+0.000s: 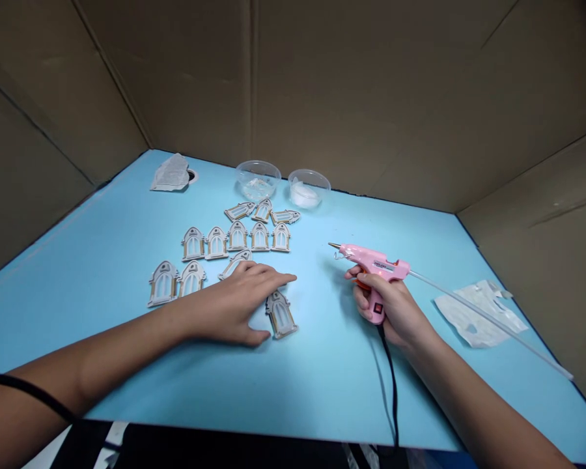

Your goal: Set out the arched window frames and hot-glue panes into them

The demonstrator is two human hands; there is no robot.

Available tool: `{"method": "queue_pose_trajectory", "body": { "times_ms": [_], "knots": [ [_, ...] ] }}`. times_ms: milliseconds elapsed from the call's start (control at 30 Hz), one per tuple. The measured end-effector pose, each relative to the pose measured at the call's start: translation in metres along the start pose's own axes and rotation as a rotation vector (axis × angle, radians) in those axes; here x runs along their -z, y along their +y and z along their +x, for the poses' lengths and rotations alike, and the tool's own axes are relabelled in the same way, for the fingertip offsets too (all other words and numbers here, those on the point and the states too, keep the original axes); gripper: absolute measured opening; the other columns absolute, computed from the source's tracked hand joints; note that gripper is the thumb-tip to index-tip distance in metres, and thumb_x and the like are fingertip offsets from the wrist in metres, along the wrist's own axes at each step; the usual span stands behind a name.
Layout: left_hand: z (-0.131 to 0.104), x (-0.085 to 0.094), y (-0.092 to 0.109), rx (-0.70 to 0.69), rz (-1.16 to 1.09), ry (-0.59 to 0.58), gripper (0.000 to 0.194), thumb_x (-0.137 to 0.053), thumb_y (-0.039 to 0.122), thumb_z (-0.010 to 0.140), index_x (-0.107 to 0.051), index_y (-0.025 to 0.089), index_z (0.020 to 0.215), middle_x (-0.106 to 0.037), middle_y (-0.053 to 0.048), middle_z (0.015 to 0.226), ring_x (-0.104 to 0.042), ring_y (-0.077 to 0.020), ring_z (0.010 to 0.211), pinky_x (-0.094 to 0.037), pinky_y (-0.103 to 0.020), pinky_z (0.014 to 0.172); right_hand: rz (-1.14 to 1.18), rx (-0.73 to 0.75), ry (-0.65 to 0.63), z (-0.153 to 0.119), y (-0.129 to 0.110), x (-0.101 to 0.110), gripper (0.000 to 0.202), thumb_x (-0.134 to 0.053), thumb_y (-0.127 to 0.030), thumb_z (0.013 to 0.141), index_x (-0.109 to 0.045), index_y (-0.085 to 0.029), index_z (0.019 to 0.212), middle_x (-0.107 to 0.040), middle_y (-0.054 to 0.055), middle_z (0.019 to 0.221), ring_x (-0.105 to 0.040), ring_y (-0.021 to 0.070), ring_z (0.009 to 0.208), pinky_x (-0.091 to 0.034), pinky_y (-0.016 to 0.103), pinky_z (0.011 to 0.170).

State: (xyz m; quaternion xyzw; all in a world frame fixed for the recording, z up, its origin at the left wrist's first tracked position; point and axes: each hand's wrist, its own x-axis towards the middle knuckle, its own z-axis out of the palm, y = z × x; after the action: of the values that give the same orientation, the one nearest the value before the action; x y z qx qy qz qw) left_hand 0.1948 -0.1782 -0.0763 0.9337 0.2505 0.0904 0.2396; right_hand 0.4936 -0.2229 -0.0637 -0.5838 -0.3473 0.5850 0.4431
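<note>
My right hand [383,296] is wrapped round a pink hot glue gun [371,260], its metal tip pointing left above the table. A long clear glue stick [488,319] sticks out of its back, and a black cord hangs from the handle. Over the table's middle, my left hand [247,299] has its fingers spread and holds nothing. Beside its thumb and fingers lies a small arched window-shaped piece [280,316], white with gold edges. Another such piece [234,264] is partly hidden behind the fingers. Two more arched pieces [163,283] lie beyond the left forearm.
Arched pieces [237,236] form a row, with several lying loosely behind. Two clear plastic bowls [258,179] stand at the back, one holding white material. Paper scraps lie back left [170,174] and at right [478,316]. Cardboard walls [351,98] enclose the blue table [322,384].
</note>
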Motion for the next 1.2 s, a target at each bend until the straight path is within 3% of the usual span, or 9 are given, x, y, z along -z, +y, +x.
{"method": "queue_pose_trajectory", "body": {
  "times_ms": [133, 300, 400, 500, 700, 867, 967, 1033, 1200],
  "knots": [
    [0.001, 0.0, -0.003, 0.013, -0.023, 0.018, 0.071, -0.067, 0.026, 0.088, -0.038, 0.019, 0.152, -0.067, -0.011, 0.123, -0.059, -0.0305, 0.118, -0.032, -0.047, 0.107, -0.006, 0.004, -0.001, -0.001, 0.001, 0.0, 0.031, -0.074, -0.041, 0.078, -0.062, -0.017, 0.094, -0.054, -0.004, 0.052, -0.04, 0.0087, 0.039, -0.024, 0.022, 0.039],
    [0.004, -0.002, -0.004, 0.067, 0.067, 0.027, 0.071, -0.077, 0.046, 0.083, -0.051, 0.016, 0.143, -0.066, -0.013, 0.118, -0.057, -0.0334, 0.113, -0.032, -0.05, 0.105, -0.003, 0.021, 0.018, -0.002, 0.0, 0.0, 0.031, -0.075, -0.04, 0.076, -0.061, -0.018, 0.093, -0.057, -0.004, 0.056, -0.039, 0.0077, 0.038, -0.023, 0.022, 0.038],
    [0.003, 0.002, -0.005, 0.043, 0.108, 0.041, 0.052, -0.072, 0.05, 0.086, -0.065, 0.017, 0.126, -0.067, -0.011, 0.111, -0.058, -0.0313, 0.108, -0.032, -0.048, 0.102, -0.016, 0.012, 0.018, -0.001, 0.0, -0.001, 0.031, -0.075, -0.04, 0.076, -0.061, -0.018, 0.092, -0.055, -0.004, 0.055, -0.039, 0.0078, 0.038, -0.022, 0.022, 0.037],
    [0.002, 0.01, -0.009, 0.074, 0.137, 0.139, 0.033, -0.052, 0.045, 0.1, -0.072, 0.019, 0.098, -0.07, -0.007, 0.094, -0.06, -0.027, 0.099, -0.031, -0.047, 0.098, -0.017, 0.014, 0.025, -0.001, 0.0, -0.002, 0.031, -0.075, -0.04, 0.075, -0.061, -0.018, 0.093, -0.054, -0.004, 0.053, -0.04, 0.0085, 0.039, -0.024, 0.022, 0.038],
    [0.002, 0.025, -0.023, 0.14, 0.281, 0.37, 0.043, -0.042, 0.037, 0.105, -0.058, 0.019, 0.07, -0.064, -0.004, 0.07, -0.057, -0.0221, 0.079, -0.032, -0.043, 0.086, -0.005, 0.029, 0.038, -0.002, 0.0, -0.002, 0.031, -0.075, -0.04, 0.075, -0.062, -0.017, 0.091, -0.052, -0.005, 0.051, -0.039, 0.0084, 0.038, -0.026, 0.022, 0.039],
    [-0.001, 0.021, -0.019, 0.03, 0.057, 0.158, 0.025, -0.054, 0.04, 0.1, -0.067, 0.022, 0.111, -0.072, -0.007, 0.11, -0.06, -0.026, 0.107, -0.036, -0.04, 0.096, 0.003, 0.044, 0.039, -0.002, 0.0, -0.002, 0.03, -0.075, -0.039, 0.075, -0.061, -0.018, 0.091, -0.055, -0.004, 0.055, -0.041, 0.0081, 0.039, -0.027, 0.022, 0.038],
    [-0.003, 0.016, -0.014, 0.025, 0.007, 0.022, 0.047, -0.07, 0.041, 0.089, -0.062, 0.02, 0.13, -0.069, -0.009, 0.123, -0.059, -0.0291, 0.116, -0.034, -0.041, 0.102, -0.01, 0.034, 0.027, -0.002, 0.0, -0.002, 0.029, -0.074, -0.039, 0.077, -0.062, -0.017, 0.092, -0.055, -0.004, 0.055, -0.04, 0.0073, 0.038, -0.025, 0.021, 0.038],
    [-0.003, 0.014, -0.012, 0.042, 0.017, -0.012, 0.052, -0.071, 0.035, 0.087, -0.06, 0.019, 0.135, -0.07, -0.008, 0.118, -0.061, -0.0284, 0.112, -0.034, -0.041, 0.101, -0.008, 0.035, 0.031, -0.002, 0.0, -0.002, 0.03, -0.076, -0.04, 0.076, -0.062, -0.017, 0.091, -0.055, -0.004, 0.054, -0.04, 0.007, 0.038, -0.024, 0.021, 0.038],
    [0.001, 0.016, -0.007, 0.117, 0.011, -0.073, 0.022, -0.065, 0.025, 0.092, -0.07, 0.022, 0.114, -0.067, 0.002, 0.078, -0.06, -0.0195, 0.078, -0.034, -0.038, 0.091, -0.011, 0.042, 0.034, 0.0, 0.003, 0.0, 0.031, -0.075, -0.041, 0.076, -0.063, -0.017, 0.092, -0.052, -0.005, 0.051, -0.04, 0.0078, 0.038, -0.024, 0.021, 0.038]
  ]
}}
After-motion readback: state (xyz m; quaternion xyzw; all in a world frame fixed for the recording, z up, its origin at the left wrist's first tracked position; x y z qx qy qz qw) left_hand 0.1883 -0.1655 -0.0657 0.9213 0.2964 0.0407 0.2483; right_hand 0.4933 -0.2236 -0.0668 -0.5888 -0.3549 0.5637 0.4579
